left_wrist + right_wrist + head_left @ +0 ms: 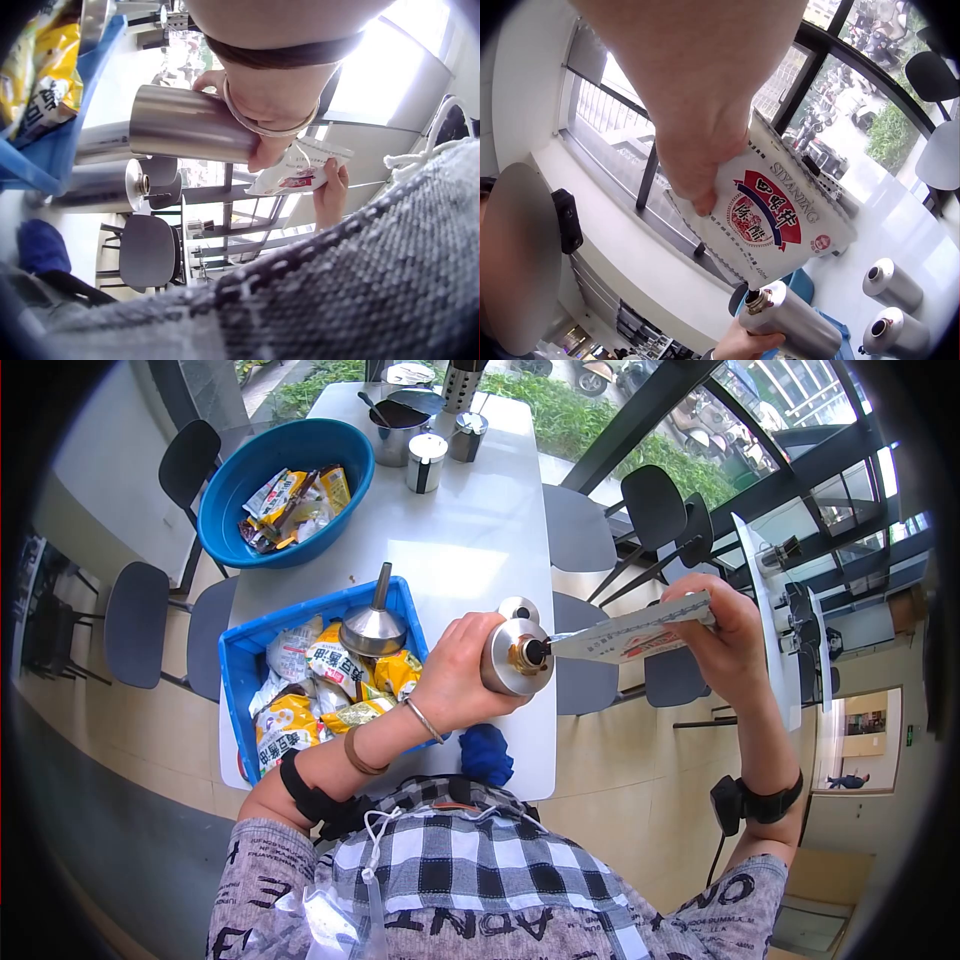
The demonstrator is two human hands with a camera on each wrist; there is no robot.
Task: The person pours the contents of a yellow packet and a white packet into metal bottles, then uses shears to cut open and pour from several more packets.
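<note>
My left hand (462,678) grips a cylindrical steel bottle (184,124) by its side, mouth up, above the table's right edge. Off to the right, my right hand (728,635) pinches the far end of a white vinegar pouch (769,214) with a red and blue label. The pouch is tilted, its cut corner right at the bottle's mouth, where dark liquid shows. Another steel bottle (518,607) stands on the table behind the held one; the right wrist view shows two standing bottles (892,285). A steel funnel (375,630) lies spout up on pouches in the blue crate.
The blue crate (232,695) holds several yellow and white pouches (335,660). Behind it sits a teal basin (215,525) with crumpled wrappers. Steel pots (395,440) and a lidded canister (427,463) stand at the table's far end. A blue cloth (486,755) lies near me.
</note>
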